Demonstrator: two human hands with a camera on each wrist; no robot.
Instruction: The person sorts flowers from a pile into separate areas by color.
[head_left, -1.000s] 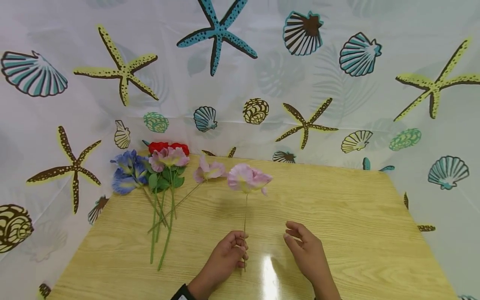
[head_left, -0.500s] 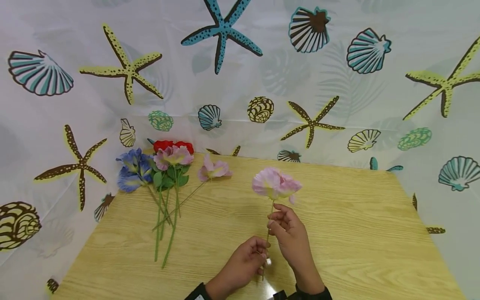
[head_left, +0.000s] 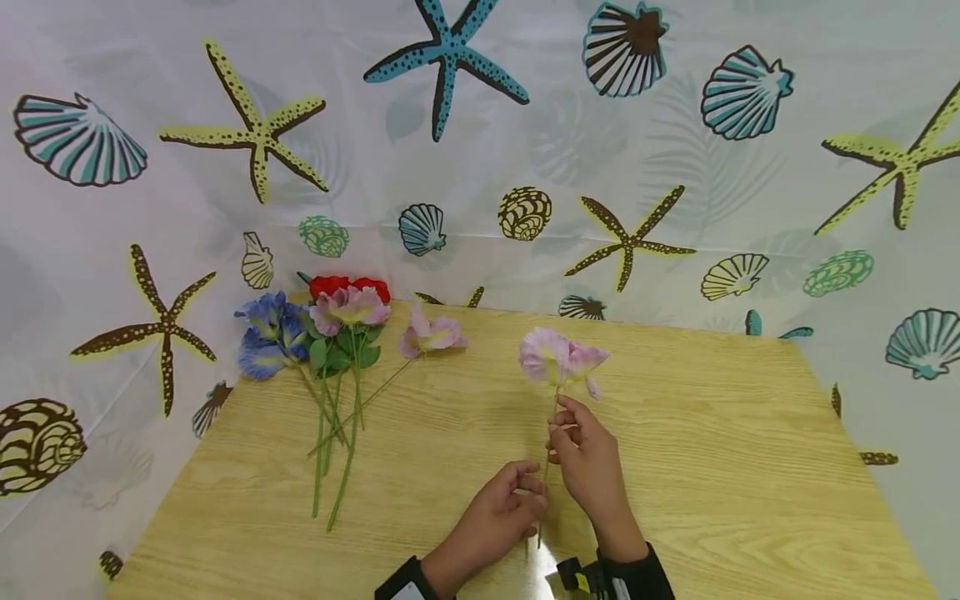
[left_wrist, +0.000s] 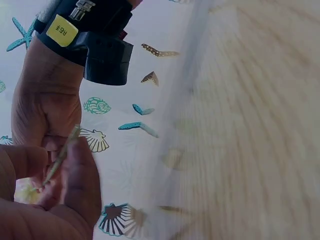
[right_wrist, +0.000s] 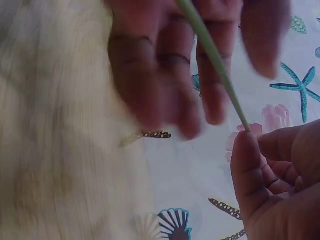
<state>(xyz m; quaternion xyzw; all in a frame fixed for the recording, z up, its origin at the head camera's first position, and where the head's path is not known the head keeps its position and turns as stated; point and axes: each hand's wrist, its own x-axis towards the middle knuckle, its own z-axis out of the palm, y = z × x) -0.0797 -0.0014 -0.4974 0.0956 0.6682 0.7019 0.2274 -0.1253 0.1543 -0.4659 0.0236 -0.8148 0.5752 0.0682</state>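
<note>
Upright over the table, a pink flower (head_left: pixel 546 357) on a thin stem stands in front of me. My right hand (head_left: pixel 592 462) pinches the stem between thumb and index finger just below the bloom, as the right wrist view also shows at the stem (right_wrist: pixel 215 57). Lower down, my left hand (head_left: pixel 495 512) is at the stem's bottom end. In the right wrist view the left hand's fingers (right_wrist: pixel 172 75) are loosely extended, with the thumb apart and the stem passing between them. The left wrist view shows the stem (left_wrist: pixel 61 159) between its thumb and fingers.
To the left on the wooden table (head_left: pixel 712 467) lie several flowers: blue ones (head_left: pixel 270 337), red ones (head_left: pixel 330 286), a pink one (head_left: pixel 356 307) and another pink one (head_left: pixel 433 333) set slightly apart. Their stems cross. A shell-and-starfish print cloth (head_left: pixel 480 150) hangs behind the table.
The pink flower has moved right. My right hand came in from the right and took hold of the stem; the left hand's fingers have since loosened from it.
</note>
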